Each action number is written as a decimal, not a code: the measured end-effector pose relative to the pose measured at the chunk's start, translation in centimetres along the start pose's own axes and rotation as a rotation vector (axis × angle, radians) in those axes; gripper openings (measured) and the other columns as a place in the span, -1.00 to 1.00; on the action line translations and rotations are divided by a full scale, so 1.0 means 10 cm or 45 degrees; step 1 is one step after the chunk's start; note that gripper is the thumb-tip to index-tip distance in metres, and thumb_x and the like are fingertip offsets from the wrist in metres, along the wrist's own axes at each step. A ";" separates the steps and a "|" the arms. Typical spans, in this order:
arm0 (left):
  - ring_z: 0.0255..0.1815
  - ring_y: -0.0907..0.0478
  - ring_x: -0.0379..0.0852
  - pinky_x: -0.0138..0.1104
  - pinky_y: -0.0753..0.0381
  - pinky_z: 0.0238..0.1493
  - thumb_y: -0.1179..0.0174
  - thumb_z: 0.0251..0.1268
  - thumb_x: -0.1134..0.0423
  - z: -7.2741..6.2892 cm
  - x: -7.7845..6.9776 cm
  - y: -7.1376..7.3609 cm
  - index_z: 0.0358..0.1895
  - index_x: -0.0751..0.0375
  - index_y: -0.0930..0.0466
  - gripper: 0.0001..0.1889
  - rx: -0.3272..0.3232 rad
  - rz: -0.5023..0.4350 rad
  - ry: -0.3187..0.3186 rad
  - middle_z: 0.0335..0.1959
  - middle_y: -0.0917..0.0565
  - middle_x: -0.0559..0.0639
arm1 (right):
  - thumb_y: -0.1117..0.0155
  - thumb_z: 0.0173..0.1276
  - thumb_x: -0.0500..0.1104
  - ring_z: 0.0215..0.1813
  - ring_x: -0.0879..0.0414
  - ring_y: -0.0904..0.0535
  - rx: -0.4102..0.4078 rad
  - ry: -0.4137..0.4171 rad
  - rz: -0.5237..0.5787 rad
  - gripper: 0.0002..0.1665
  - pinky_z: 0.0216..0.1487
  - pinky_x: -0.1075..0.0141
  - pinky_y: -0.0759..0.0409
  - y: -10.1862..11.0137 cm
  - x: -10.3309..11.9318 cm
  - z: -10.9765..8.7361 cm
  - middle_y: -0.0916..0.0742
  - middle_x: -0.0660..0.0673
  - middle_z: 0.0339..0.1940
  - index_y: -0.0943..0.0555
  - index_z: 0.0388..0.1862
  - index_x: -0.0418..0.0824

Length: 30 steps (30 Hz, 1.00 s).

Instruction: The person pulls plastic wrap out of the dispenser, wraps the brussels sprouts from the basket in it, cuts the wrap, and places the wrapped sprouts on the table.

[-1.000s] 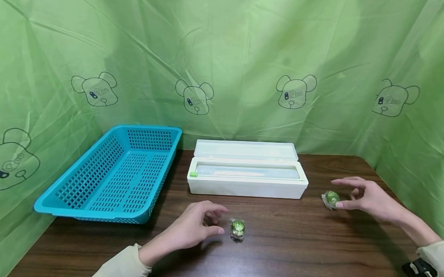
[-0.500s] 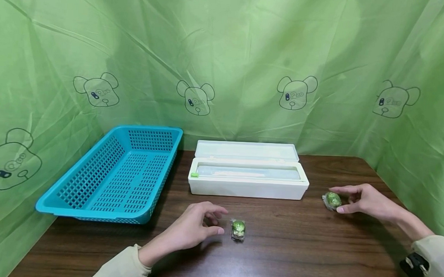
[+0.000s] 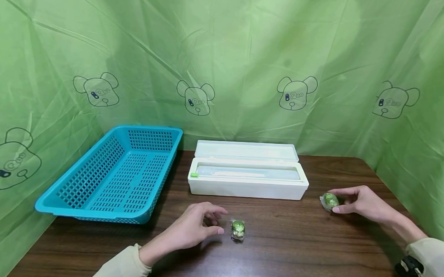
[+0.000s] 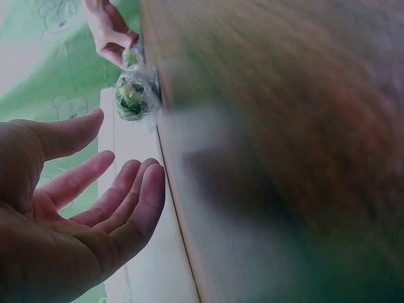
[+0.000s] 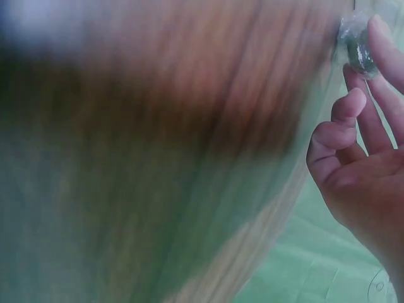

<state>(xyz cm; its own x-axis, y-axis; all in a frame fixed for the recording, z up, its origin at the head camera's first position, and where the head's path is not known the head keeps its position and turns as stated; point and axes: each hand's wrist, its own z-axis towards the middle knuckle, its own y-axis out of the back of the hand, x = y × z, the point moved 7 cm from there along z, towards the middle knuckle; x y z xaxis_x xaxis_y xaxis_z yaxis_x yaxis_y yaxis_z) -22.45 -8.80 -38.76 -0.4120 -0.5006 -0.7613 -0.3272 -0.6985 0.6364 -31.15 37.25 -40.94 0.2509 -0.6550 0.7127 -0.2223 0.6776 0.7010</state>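
Observation:
A small green ball wrapped in clear plastic film (image 3: 331, 201) is at the right of the table. My right hand (image 3: 368, 204) pinches it, thumb on the near side and forefinger on the far side; in the right wrist view the other fingers (image 5: 348, 107) are partly bent. A second film-wrapped green ball (image 3: 238, 230) lies nearer the front middle, with loose film around it. Just left of that one is my left hand (image 3: 192, 226), fingers relaxed and thumb tip close beside the film. The left wrist view shows a gap between this ball (image 4: 132, 98) and the fingertips.
A long white cling film box (image 3: 247, 188) stands at the back middle, lid raised, with a roll inside and a small green tab at its left end. Left of it is a blue perforated basket (image 3: 144, 215). Green cloth (image 3: 241, 44) with bear faces hangs around the brown table (image 3: 276, 256).
My right thumb and forefinger have closed in on the right-hand ball, which has shifted slightly left and toward me. The left hand and the nearer ball have stayed put.

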 end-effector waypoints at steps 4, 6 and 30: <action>-0.09 -0.71 -0.03 -0.15 -0.68 0.01 -0.49 0.31 0.29 0.00 0.00 0.00 0.20 0.25 -0.71 -0.59 -0.001 0.001 -0.002 -0.04 -0.73 0.05 | -0.62 0.25 -0.23 -0.37 0.27 -0.49 0.001 0.034 0.042 -0.35 -0.42 0.34 -0.50 -0.08 0.09 -0.01 -0.78 -0.11 -0.20 -0.65 0.28 -0.44; -0.08 -0.71 -0.02 -0.14 -0.68 0.01 -0.48 0.32 0.30 0.01 -0.01 0.01 0.20 0.25 -0.71 -0.60 -0.001 -0.002 -0.005 -0.05 -0.73 0.05 | -0.62 0.25 -0.25 -0.34 0.26 -0.51 -0.002 0.044 0.067 -0.36 -0.40 0.34 -0.52 -0.12 0.15 -0.02 -0.80 -0.11 -0.16 -0.65 0.28 -0.43; -0.10 -0.71 -0.05 -0.13 -0.68 0.00 -0.47 0.33 0.29 0.01 -0.04 0.03 0.19 0.25 -0.72 -0.62 0.000 0.024 -0.004 -0.07 -0.72 0.05 | -0.74 0.07 -0.09 -0.29 0.15 -0.49 0.071 0.096 0.218 -0.41 -0.34 0.33 -0.53 -0.98 1.19 -0.10 -0.81 -0.09 0.06 -0.80 0.11 -0.18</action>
<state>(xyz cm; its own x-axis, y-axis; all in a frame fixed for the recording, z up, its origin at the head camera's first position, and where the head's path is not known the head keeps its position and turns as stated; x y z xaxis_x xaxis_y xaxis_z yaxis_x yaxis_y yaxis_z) -22.42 -8.75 -38.29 -0.4209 -0.5120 -0.7488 -0.3193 -0.6890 0.6506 -25.06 23.10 -39.36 0.2742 -0.5032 0.8195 -0.3193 0.7562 0.5711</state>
